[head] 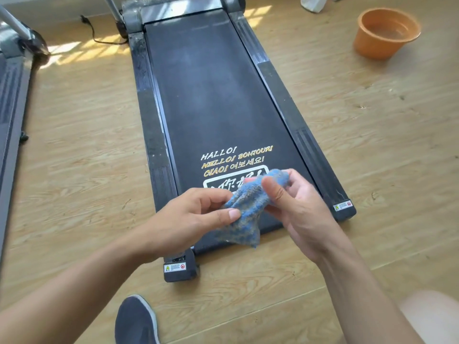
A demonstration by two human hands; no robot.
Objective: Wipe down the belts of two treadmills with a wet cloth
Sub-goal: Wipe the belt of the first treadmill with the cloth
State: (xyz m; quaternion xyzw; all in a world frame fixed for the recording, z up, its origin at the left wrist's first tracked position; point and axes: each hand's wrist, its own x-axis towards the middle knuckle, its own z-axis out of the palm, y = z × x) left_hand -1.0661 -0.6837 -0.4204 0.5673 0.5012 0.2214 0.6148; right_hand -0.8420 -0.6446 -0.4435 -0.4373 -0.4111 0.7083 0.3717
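Belt (211,95) runs lengthwise straight away from you, near end directly beneath your hands. Over that end the cloth (244,212) is bunched: left hand (188,219) pinches one side, right hand (298,207) curls round the other, slightly farther up-belt.

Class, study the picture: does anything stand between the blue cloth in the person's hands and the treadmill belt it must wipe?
Nothing visible does. The left hand and right hand hold the cloth over the near end of the belt. The belt carries only printed lettering, and the orange basin stands well aside.
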